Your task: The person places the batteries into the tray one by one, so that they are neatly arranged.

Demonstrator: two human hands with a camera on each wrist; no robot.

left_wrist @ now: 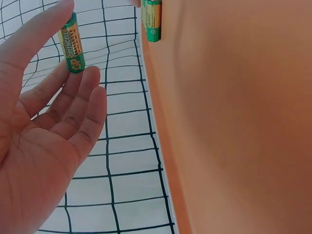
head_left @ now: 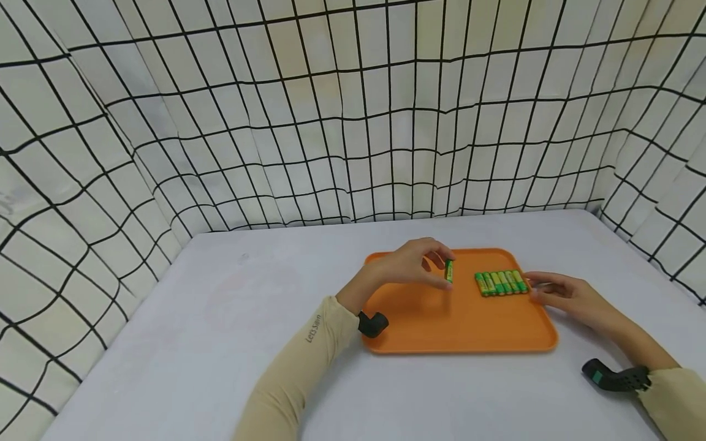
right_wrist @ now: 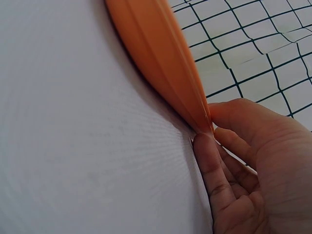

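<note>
My left hand [head_left: 409,264] pinches one small green and yellow battery [head_left: 449,271] between thumb and fingertips, holding it upright above the orange tray [head_left: 436,331]. In the left wrist view the battery [left_wrist: 72,45] is gripped by its two ends, with printed lettering on its side. A row of several similar batteries [head_left: 501,283] lies side by side at the tray's right part. At the right edge, my right hand [head_left: 573,301] holds the tray's rim. The right wrist view has its thumb and fingers [right_wrist: 207,151] on either side of the tray's edge [right_wrist: 168,68].
The tray lies on a white-covered table [head_left: 220,343]. White walls with a black grid net [head_left: 342,122] rise behind it and along both sides. A dark camera mount [head_left: 374,324] sits on the left wrist, and another [head_left: 614,376] on the right.
</note>
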